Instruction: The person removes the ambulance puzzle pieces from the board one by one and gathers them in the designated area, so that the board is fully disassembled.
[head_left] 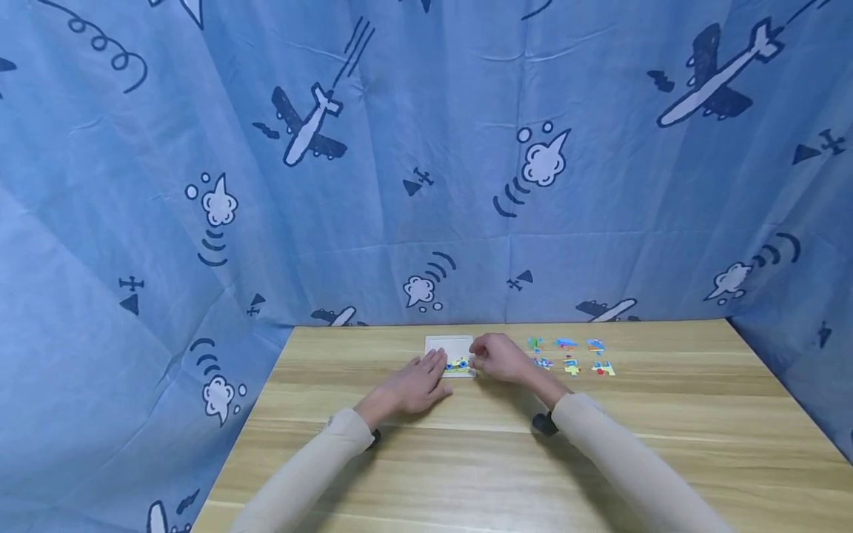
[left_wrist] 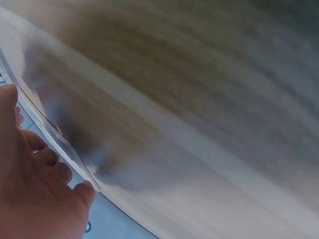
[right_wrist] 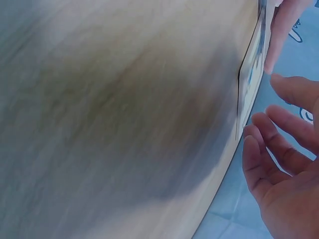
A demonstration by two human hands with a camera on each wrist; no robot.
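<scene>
A white puzzle board (head_left: 449,343) lies on the table near its back edge, with several joined yellow, blue and green puzzle pieces (head_left: 457,365) along its lower part. My left hand (head_left: 415,383) rests on the board's left side, its fingers extended. Over the board's right edge is my right hand (head_left: 501,358), fingertips beside the joined pieces. In the right wrist view, the right hand (right_wrist: 286,144) shows a gap between its thumb and bent fingers, and no piece is visible there. The left wrist view shows the left hand (left_wrist: 42,184) at the board's edge.
Right of the board, several loose puzzle pieces (head_left: 571,366) lie in two rows on the wooden table (head_left: 466,474). A blue curtain (head_left: 426,185) with printed airplanes hangs behind the table and at both sides.
</scene>
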